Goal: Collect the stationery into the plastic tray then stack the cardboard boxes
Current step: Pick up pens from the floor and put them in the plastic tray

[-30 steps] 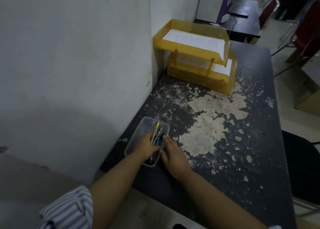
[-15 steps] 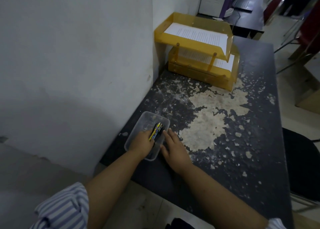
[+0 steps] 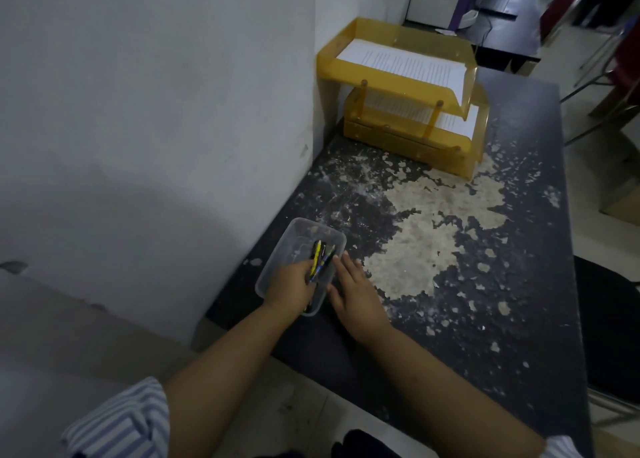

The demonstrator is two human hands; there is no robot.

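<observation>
A clear plastic tray (image 3: 298, 230) sits at the near left corner of the dark worn table (image 3: 502, 319). Inside the tray my left hand (image 3: 290, 282) grips a bundle of pens and pencils (image 3: 320, 256), yellow, blue and black, with their tips pointing away from me. To the right of the tray my right hand (image 3: 355, 289) lies flat on the table, fingers straight against the tray's right wall. No cardboard boxes can be seen on the table.
A yellow two-tier paper tray (image 3: 405, 107) with printed sheets stands at the far left against the white wall (image 3: 156, 111). A brown cardboard box (image 3: 623, 194) shows at the right edge, off the table. A dark chair (image 3: 606, 305) stands right of the table.
My left hand has lowered the bundle of pens deeper into the tray. My right hand has stayed beside the tray.
</observation>
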